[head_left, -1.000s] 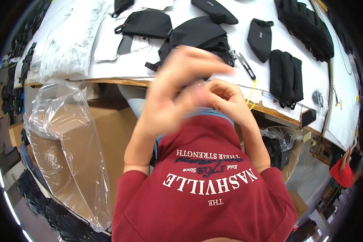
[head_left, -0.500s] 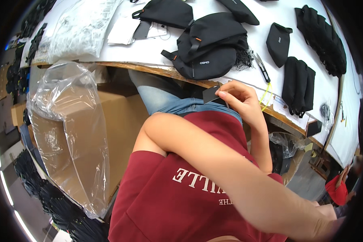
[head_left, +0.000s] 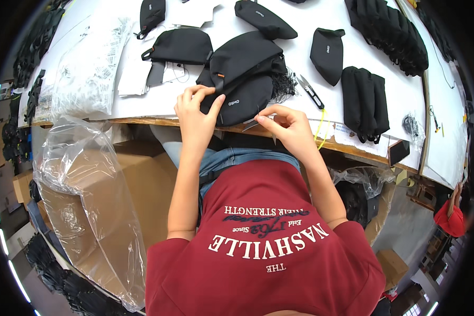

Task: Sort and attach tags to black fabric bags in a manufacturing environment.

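On the near edge of the white table lies a black fabric bag (head_left: 247,102) with a dark strap and a small orange tab. My left hand (head_left: 197,113) is at its left side, thumb and fingers closed on the fabric near the strap. Close to the bag's lower right edge, my right hand (head_left: 288,128) pinches a thin cord between thumb and forefinger. A dark hang tag (head_left: 250,126) hangs there, seen almost edge on. Behind the bag's right side sits a bundle of black strings (head_left: 284,86).
Black-handled snips (head_left: 312,93) with a yellow cord lie right of the strings. More black pouches (head_left: 364,102) are on the right, and white cards (head_left: 134,79) on the left. A phone-like dark slab (head_left: 398,152) is at the table edge. Plastic covers a cardboard box (head_left: 95,168) at left.
My left arm has swung from across my body to the bag, where the hand now grips. My right hand has moved left with the tag, beside the bag. The view has shifted.
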Demonstrator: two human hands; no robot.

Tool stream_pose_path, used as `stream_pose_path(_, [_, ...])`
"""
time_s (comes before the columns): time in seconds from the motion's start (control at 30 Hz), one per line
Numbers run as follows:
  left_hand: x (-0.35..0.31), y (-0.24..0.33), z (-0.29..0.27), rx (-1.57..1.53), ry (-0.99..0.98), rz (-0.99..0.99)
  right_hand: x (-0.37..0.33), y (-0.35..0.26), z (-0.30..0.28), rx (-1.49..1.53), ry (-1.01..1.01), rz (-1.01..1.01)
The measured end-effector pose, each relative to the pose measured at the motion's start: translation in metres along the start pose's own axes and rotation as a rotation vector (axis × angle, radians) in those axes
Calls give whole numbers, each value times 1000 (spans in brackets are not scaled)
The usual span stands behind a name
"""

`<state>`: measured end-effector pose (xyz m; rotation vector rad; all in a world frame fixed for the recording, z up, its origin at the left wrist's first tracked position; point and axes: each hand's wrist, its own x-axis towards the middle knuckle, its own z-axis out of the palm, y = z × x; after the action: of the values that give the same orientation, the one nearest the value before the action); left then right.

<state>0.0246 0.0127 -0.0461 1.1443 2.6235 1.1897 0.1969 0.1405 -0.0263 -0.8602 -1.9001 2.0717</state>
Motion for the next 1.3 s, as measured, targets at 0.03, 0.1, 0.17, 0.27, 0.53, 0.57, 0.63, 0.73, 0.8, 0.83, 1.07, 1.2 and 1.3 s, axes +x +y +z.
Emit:
stream_pose_path(0.03, [0,4,2,-51,30,40,1,-3,1,-113,50,-7])
stream_pose_path(0.1, [-3,13,4,-195,49,116,4,-8,4,-285,156,-35])
stream_pose_path(0.17, [-9,30,1,-313,-34,137,5,-4,8,-335,210,-107])
stream_pose_path(0.27, [-15,47,-8,-480,-203,56,3,-2,13,-382,286,-228])
stream_pose_path(0.53, [-14,40,-11,-816,-459,-337,-4,-3,13,-385,231,-269])
stream_pose_path(0.57, [-15,39,-11,-815,-459,-338,-5,-3,13,-400,218,-290])
stream_pose_path(0.63, [-16,38,-12,-701,-465,-323,-6,-5,14,-413,206,-311])
stream_pose_path(0.73, [-18,39,-6,-613,-339,-173,-6,-5,14,-531,197,-352])
stream_pose_path(0.8, [-17,41,-5,-593,-305,-132,-6,-3,12,-454,183,-304])
stream_pose_path(0.83, [-17,41,-5,-570,-263,-95,-5,-3,11,-452,181,-304])
stream_pose_path(1.07, [-12,49,-23,-896,-90,-220,-15,-8,-24,341,-29,-79])
stream_pose_path(1.2, [-17,55,-31,-1057,-247,-283,-14,-15,-27,327,-16,-151])
stream_pose_path(1.3, [-19,64,-32,-969,-288,-250,-14,-28,-26,348,-63,-182])
